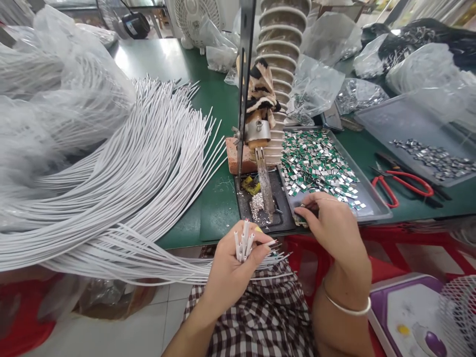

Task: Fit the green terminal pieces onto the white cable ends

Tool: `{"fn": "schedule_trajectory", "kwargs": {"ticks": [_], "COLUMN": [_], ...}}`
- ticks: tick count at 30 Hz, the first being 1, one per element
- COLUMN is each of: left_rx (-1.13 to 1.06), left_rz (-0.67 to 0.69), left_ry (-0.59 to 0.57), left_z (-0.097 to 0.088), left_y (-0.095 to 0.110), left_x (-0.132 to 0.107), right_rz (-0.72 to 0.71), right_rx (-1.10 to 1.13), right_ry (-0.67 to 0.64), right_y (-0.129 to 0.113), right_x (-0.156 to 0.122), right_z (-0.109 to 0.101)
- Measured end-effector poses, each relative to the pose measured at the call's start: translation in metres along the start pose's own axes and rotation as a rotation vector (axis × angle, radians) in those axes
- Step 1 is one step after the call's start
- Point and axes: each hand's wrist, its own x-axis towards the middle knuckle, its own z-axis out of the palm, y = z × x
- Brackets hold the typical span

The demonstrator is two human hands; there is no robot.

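Observation:
My left hand (238,263), in front of the table edge, is closed round several white cables (243,243), with short cut ends standing up from the fist. One cable end (273,243) pokes out between thumb and forefinger toward the right. My right hand (330,223) is pinched at the near left corner of a grey tray (375,210) of small green circuit boards with metal connectors (316,158). A tiny dark piece shows at its fingertips, too small to name. Between the hands, a soldering iron (265,186) points down over a black dish (277,223) with solder crumbs (258,204).
A large fan of white cables (148,173), partly under plastic bags (74,89), covers the left. A brick (238,156) and a ribbed hose (282,44) stand behind the iron. Red-handled pliers (405,183) and a bin of metal parts (439,158) lie right.

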Motion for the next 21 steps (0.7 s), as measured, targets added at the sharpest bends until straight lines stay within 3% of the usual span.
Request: {"fn": "schedule_trajectory", "kwargs": {"ticks": [3,5,11,21], "left_rx": [-0.028,-0.039,-0.04,-0.056], "left_rz": [-0.044,-0.06,-0.034,0.065], "left_ry": [0.016,0.042,0.087,0.151], "left_z": [0.001,0.003,0.008,0.008], "left_y": [0.003,0.006,0.013,0.019], "left_x": [0.002,0.004,0.013,0.016], "right_rz": [-0.018,-0.036,0.002,0.05], "right_rx": [0.164,0.391,0.894,0.991], "right_ry": [0.11,0.187,0.014,0.029], "right_y": [-0.009,-0.02,-0.053,-0.062], "right_x": [-0.006,-0.018,-0.049,-0.056], "right_z": [0.001,0.002,0.007,0.015]}}
